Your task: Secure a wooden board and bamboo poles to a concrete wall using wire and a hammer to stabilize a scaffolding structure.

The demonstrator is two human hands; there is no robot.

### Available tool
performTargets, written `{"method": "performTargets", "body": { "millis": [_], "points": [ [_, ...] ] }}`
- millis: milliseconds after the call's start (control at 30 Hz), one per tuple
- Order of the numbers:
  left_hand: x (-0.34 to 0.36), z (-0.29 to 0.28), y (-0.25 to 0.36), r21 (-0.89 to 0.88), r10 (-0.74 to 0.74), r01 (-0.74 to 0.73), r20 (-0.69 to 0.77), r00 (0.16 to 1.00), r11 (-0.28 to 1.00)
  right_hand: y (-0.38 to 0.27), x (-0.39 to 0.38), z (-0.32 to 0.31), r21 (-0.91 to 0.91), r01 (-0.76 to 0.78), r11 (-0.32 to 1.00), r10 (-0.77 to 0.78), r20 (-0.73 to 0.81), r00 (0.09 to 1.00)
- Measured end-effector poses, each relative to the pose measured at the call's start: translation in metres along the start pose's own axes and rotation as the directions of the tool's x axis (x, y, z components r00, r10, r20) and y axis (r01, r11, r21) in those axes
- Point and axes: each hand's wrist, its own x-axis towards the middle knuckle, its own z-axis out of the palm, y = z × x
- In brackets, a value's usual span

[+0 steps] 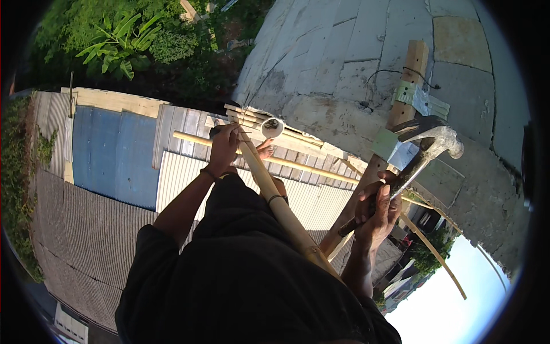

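While the corrugated roof (97,223) spread below, the bamboo pole (285,213) slanted past the person's torso (258,286); the right hand (378,209) grasped the hammer (436,141) by its handle, presumably for control, and the left hand (225,144) touched the pole's far end, perhaps steadying it, its grip unclear.

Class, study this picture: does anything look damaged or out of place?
The grey concrete surface looks worn: its lower edge is rough and stained. One tan patch at upper right also looks odd, standing out against the grey around it.
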Motion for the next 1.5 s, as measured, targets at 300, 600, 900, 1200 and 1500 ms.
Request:
{"method": "performTargets", "body": {
  "millis": [300, 600, 900, 1200, 1500],
  "points": [
    [-0.088, 0.067, -0.015, -0.368, -0.303, 0.578, 0.585, 0.753, 0.728, 0.014, -0.005, -0.001, 0.037, -0.187, 0.982, 0.183, 0.082, 0.980],
    [-0.135, 0.114, -0.006, -0.155, -0.259, 0.552, 0.759, 0.597, 0.819, 0.020, -0.003, 0.003, 0.108, -0.261, 0.959, 0.254, 0.079, 0.964],
    [-0.134, 0.110, 0.002, -0.106, -0.223, 0.463, 0.769, 0.599, 0.880, 0.020, -0.004, -0.003, 0.092, -0.307, 0.947, 0.301, 0.073, 0.951],
    [-0.124, 0.103, -0.001, -0.087, -0.254, 0.552, 0.822, 0.510, 0.829, 0.022, -0.005, 0.001, 0.015, -0.300, 0.954, 0.298, 0.083, 0.951],
    [-0.122, 0.113, -0.002, -0.110, -0.255, 0.566, 0.812, 0.525, 0.817, 0.019, 0.002, -0.007, 0.049, -0.265, 0.963, 0.260, 0.095, 0.961]
  ]
}}
